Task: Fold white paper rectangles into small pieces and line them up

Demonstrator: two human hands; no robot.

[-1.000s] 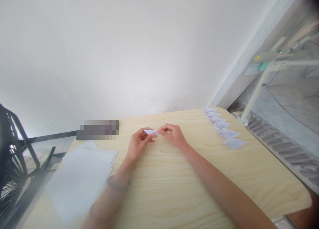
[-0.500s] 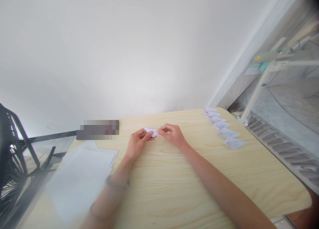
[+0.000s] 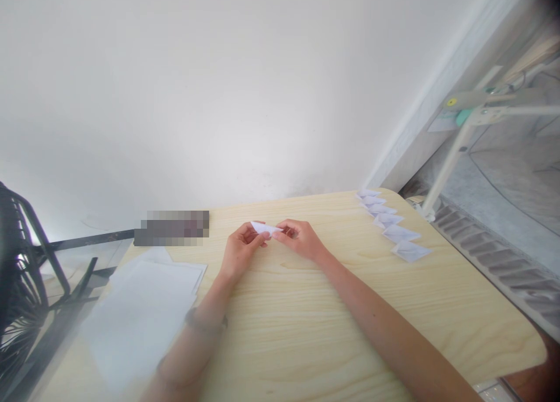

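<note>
A small folded white paper boat [image 3: 264, 229] is pinched between my two hands, just above the wood-grain table [image 3: 284, 320]. My left hand [image 3: 242, 247] grips its left part, thumb on the near face and fingers behind. At its right end my right hand [image 3: 301, 237] is closed, thumb and fingertips pressing on the paper. The fingers hide parts of both ends. Several similar folded paper boats [image 3: 401, 234] stand in a row along the table's right side, apart from my hands.
A stack of white paper sheets [image 3: 144, 308] lies at the table's left. Behind it is a blurred-out dark object [image 3: 175, 229]. A white wall [image 3: 262, 98] borders the far edge. A black chair [image 3: 30, 244] stands left, a metal frame [image 3: 455, 151] right.
My right hand has shifted slightly left and closer to my left hand. More of the folded paper's long edge now shows between them. The row and the sheets have stayed put.
</note>
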